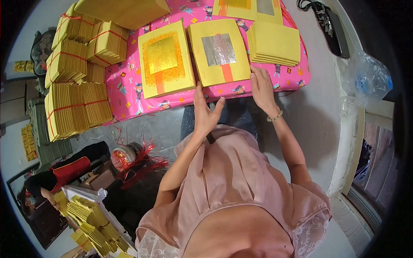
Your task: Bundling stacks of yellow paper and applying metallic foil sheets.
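A stack of yellow paper sheets with a silver square and an orange strip on top (203, 73) lies at the near edge of the pink table. My left hand (207, 112) is at the stack's near left corner, its fingers stretched out and thumb apart. At the near right corner, my right hand (263, 91) touches the edge with its fingers extended. Neither hand grips anything. Just left lies another yellow stack with a gold square on an orange patch (161, 58). To the right sit folded yellow packets (275, 44), fanned slightly.
Bundles of yellow paper tied with red string (76, 109) crowd the table's left side. More yellow sheets (234, 6) lie at the far edge. Red string (146, 159) spills on the floor at left. Another person's hand (48, 197) is near yellow bundles (97, 223). A plastic bag (370, 77) hangs at right.
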`<state>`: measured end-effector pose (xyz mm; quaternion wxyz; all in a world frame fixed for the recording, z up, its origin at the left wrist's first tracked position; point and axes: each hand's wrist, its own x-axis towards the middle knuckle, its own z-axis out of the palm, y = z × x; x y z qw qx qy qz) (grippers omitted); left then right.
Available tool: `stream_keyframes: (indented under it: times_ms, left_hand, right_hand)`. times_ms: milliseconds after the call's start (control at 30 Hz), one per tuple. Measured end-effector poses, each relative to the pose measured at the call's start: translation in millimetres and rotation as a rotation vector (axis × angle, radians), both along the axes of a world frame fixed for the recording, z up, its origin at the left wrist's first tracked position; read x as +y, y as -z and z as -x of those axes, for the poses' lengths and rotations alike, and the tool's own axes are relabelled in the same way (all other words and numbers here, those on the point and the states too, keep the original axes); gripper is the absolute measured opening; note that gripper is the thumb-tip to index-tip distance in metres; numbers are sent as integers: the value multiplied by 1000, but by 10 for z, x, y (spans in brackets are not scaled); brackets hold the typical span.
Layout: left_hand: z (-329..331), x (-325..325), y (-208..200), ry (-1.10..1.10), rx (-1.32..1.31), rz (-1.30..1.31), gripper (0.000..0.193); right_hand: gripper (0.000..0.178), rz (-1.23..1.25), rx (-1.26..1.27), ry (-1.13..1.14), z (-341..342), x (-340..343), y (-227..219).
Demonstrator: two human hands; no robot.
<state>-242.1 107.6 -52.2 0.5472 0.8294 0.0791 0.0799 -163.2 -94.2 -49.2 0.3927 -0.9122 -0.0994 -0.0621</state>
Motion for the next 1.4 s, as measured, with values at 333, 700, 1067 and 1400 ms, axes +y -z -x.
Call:
stream_keyframes:
  times_ms: [333,700,1067,1400]
  left_hand:
    - [50,84,-81,106,-10,-163,91]
    - [-634,89,-554,175,-109,-118,85]
    - [-1394,10,-152,94,110,-313,101]
    - [-1378,12,-66,112,56,-427,100]
  right_hand:
    - [34,82,-37,-73,6,29,-147]
    - [41,-215,-49,-47,-621,254,-549]
    - [54,20,148,32,-1204,464,-106]
    - [43,-15,156,-35,-1129,489,-180]
